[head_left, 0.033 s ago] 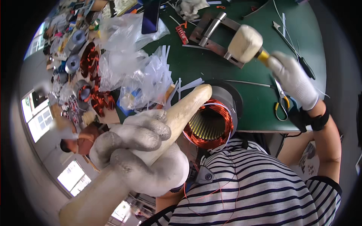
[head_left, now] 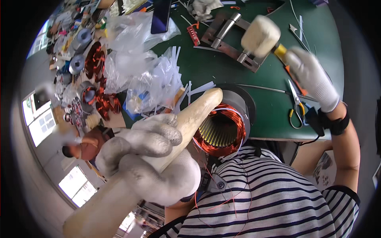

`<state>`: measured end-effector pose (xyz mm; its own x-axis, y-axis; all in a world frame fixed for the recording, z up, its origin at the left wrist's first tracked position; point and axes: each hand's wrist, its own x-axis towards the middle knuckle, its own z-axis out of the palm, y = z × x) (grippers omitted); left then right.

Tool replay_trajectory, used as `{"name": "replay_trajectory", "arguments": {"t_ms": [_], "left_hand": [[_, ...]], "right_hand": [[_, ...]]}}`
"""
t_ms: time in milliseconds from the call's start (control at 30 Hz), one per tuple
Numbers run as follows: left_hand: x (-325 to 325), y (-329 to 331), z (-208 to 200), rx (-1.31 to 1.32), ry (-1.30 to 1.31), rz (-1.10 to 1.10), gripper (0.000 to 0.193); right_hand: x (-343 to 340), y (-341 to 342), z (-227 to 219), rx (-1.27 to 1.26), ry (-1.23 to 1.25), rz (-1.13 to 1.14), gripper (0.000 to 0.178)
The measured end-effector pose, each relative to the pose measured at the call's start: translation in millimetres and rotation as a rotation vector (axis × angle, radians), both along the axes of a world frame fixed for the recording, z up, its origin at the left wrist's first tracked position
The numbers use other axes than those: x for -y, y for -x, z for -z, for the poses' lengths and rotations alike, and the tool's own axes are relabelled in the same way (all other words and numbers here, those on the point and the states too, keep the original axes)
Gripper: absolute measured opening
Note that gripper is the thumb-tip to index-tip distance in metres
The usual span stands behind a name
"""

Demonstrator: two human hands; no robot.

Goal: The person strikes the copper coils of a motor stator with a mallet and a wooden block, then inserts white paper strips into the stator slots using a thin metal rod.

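My left hand [head_left: 149, 154], in a white work glove, is closed around a thick, pale wooden rod [head_left: 196, 109] held at a slant. The rod's rounded tip lies at the upper rim of a motor stator [head_left: 248, 115]; whether it touches the windings I cannot tell. Orange-red copper windings [head_left: 239, 139] ring the stator's bore, with yellow slot liners inside and white ties around the coil. My gloved right hand [head_left: 311, 77] grips a mallet by its orange and black handle. The pale, blocky mallet head [head_left: 260, 36] is held up right of the stator, over the green table.
A metal frame [head_left: 226, 33] with a cylinder lies behind the mallet. Scissors [head_left: 295, 107] lie below my right hand. To the left are clear plastic bags [head_left: 154, 79], a phone [head_left: 160, 18] and copper coils [head_left: 94, 65]. Another person [head_left: 89, 144] sits at the far left.
The mallet head and my right hand have risen slightly, away from the stator, and more of the orange handle shows. My left hand and the rod have hardly moved.
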<state>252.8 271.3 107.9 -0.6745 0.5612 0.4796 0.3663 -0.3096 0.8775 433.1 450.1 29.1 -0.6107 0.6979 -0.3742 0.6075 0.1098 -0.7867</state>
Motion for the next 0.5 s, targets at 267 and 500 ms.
{"name": "replay_trajectory", "arguments": {"t_ms": [267, 500], "left_hand": [[12, -2, 3, 0.009, -0.014, -0.053, 0.030], [28, 6, 10, -0.030, -0.129, -0.256, 0.030]], "right_hand": [[4, 65, 8, -0.322, -0.124, -0.520, 0.033], [5, 95, 9, -0.227, 0.361, -0.188, 0.037]]}}
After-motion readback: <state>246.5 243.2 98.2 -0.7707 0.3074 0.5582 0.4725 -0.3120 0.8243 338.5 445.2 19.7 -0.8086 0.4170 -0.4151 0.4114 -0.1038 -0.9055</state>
